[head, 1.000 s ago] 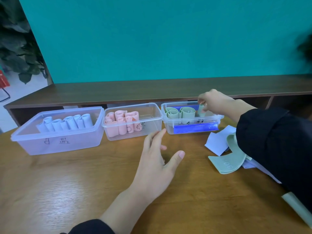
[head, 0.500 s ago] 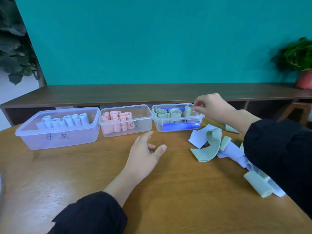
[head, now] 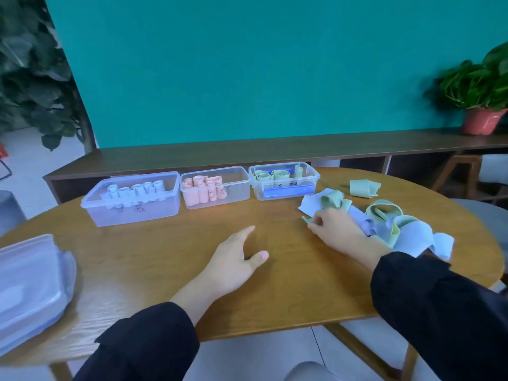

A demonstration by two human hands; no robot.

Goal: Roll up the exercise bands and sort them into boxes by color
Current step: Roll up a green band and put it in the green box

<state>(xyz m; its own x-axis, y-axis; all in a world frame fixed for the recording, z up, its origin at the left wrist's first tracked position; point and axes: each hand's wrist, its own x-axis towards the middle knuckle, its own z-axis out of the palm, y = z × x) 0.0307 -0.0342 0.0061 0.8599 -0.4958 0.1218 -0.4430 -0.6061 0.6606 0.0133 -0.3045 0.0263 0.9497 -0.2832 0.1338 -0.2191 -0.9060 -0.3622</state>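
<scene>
handwritten marks on left box (head: 132,209), pink-band box (head: 225,191), green-band box (head: 286,185), all illegible

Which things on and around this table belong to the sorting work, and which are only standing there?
Belong:
three clear boxes
loose green and blue bands
right hand, pinching a green band end
left hand

Only standing:
potted plant
stacked lids
</scene>
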